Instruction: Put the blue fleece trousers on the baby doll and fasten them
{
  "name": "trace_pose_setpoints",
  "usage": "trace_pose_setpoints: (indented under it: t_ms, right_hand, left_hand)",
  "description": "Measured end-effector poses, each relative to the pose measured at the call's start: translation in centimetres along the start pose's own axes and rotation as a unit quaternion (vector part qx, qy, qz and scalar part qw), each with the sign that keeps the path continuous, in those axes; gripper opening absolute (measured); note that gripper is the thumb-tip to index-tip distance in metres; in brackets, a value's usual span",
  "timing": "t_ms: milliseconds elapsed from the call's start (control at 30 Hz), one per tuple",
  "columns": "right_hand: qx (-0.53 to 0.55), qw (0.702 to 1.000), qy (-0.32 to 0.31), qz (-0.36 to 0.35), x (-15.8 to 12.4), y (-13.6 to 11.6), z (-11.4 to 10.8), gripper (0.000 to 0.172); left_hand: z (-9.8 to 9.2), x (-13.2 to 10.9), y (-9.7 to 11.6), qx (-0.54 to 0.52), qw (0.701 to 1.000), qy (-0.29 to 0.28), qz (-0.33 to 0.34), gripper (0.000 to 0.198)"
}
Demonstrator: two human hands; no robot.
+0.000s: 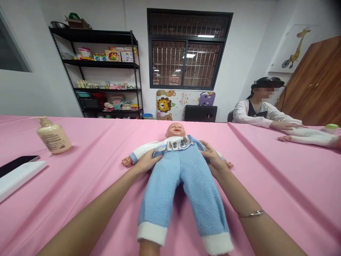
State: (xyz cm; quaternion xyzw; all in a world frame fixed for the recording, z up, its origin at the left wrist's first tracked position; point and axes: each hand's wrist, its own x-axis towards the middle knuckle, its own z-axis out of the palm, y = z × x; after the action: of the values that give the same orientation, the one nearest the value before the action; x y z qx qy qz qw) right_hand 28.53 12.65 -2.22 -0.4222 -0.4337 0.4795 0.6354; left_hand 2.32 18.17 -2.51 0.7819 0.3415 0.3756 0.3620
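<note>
A baby doll [176, 130] lies on its back on the pink tablecloth, its head away from me and its legs toward me. It wears a white top with blue cuffs and light blue overalls [165, 181] with white leg cuffs and an animal face on the bib. My left hand [147, 160] grips the overalls at the side of the waist, by the strap; the fingertips are partly hidden. On the opposite side my right hand [211, 158] holds the overalls' edge near the other strap, thumb on top.
A pump bottle [54, 137] stands at the left, behind a phone [20, 164] and a white box [22, 177]. To the right, a person [262, 106] sits with hands on another doll in white [306, 137]. Shelves [101, 64] stand behind the table.
</note>
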Motion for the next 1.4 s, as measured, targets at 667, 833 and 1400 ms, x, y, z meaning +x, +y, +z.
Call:
trace_pose_setpoints:
  t_ms: [667,833,1400]
  right_hand:
    - [-0.095,0.977,-0.102,0.163,-0.2,0.7,-3.4,0.028]
    - [-0.017,0.975,-0.125,0.183,-0.8,0.2,-3.7,0.027]
    - [-0.188,0.955,-0.196,0.120,-0.4,-0.3,-3.4,0.021]
  left_hand:
    - [-1.6,-1.1,1.8,0.055,0.986,-0.128,-0.096,0.019]
    - [-1.6,-1.4,2.5,0.073,0.984,-0.149,-0.059,0.019]
    - [-1.6,-1.3,1.8,0.102,0.984,-0.141,-0.047,0.020]
